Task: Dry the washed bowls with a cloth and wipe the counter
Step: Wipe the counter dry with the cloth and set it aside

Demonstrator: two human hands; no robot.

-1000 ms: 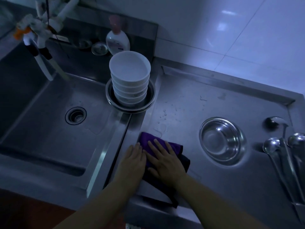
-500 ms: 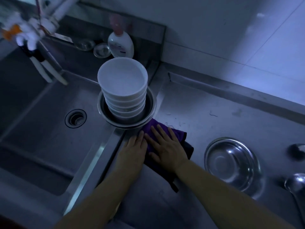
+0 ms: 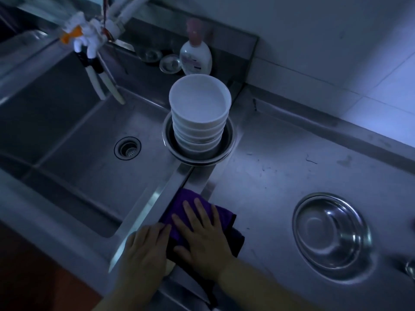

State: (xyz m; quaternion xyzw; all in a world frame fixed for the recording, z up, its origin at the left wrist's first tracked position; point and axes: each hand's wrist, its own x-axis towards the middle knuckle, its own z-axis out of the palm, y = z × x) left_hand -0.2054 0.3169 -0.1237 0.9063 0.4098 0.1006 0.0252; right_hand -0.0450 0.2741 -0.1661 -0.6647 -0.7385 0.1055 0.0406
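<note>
Now both hands, left hand and right hand, press flat on the purple cloth, drawn back from the stacked white bowls.

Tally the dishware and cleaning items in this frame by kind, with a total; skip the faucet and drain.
White bowls, stacked: about 5; the lower ones are hard to separate
Steel bowls: 2, one under the stack, one on the counter
Purple cloth: 1
Soap bottle: 1
Small round steel pieces behind the sink: 2
Total: about 11
</note>
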